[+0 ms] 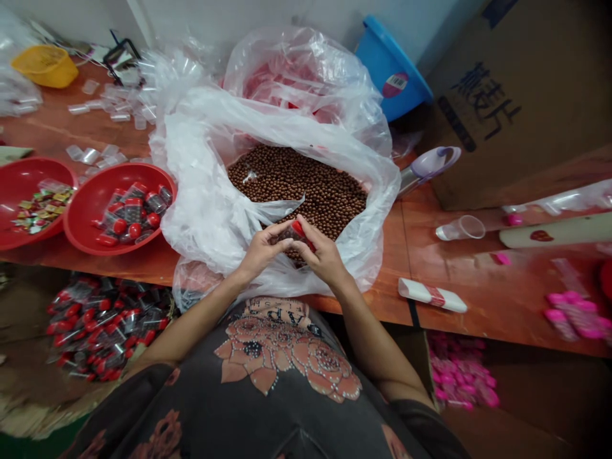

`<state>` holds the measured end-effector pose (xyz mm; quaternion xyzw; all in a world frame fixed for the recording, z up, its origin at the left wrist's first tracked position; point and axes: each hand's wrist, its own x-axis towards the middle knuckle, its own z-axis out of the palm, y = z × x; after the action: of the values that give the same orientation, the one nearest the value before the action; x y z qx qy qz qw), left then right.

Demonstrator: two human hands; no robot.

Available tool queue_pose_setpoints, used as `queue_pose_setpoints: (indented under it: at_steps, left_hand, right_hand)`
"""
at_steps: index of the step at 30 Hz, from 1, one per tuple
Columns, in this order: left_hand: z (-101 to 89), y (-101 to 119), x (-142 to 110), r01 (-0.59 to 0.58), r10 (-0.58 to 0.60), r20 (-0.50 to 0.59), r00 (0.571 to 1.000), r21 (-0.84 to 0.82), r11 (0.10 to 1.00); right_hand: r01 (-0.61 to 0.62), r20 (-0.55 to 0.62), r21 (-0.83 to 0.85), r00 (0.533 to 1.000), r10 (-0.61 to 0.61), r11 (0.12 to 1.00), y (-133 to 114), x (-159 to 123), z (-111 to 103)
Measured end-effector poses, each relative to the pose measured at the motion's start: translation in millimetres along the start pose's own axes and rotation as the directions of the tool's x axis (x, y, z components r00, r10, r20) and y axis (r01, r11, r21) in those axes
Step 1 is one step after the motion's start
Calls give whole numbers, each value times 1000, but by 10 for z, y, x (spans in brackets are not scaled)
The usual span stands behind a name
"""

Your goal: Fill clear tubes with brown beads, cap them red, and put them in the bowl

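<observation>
A big clear plastic bag [205,210] full of small brown balls [306,182] lies open on the wooden table. Just over its near edge my left hand [261,248] and my right hand [325,255] meet, both pinching a small clear tube with a red cap [299,229]. My right fingers are on the red cap; my left fingers grip the tube's body, which is mostly hidden.
Left of the bag stands a red bowl [88,220] with filled red-capped tubes, and another red bowl [23,178] with wrapped sweets. More filled tubes [95,325] lie below the table edge. Blue bucket [392,70], cardboard box [521,95], clear cup [461,227], pink caps [574,315] at right.
</observation>
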<state>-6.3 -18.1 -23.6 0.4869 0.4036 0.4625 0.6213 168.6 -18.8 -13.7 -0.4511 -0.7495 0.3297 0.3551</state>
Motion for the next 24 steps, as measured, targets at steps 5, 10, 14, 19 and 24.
queue_pose_setpoints:
  at_steps: [5, 10, 14, 19, 24]
  left_hand:
    - [-3, -38, 30, -2, 3, -42, 999, 18, 1000]
    - [-15, 7, 35, 101, -106, -46, 993, -97, 990]
    - [-26, 38, 18, 129, -135, -35, 990, -142, 982]
    - [-16, 28, -14, 168, -164, 37, 986, -171, 971]
    - [-10, 10, -30, 180, -168, 94, 981, -144, 973]
  right_hand:
    - [69, 110, 2, 992, -68, 998, 92, 47, -54]
    - [-73, -10, -7, 997, 73, 997, 381, 146, -141]
    - [-159, 49, -425, 979, 199, 891, 603, 202, -167]
    - [-61, 176, -564, 965, 193, 824, 685, 231, -173]
    - [-177, -163, -194, 976, 146, 965, 538, 229, -200]
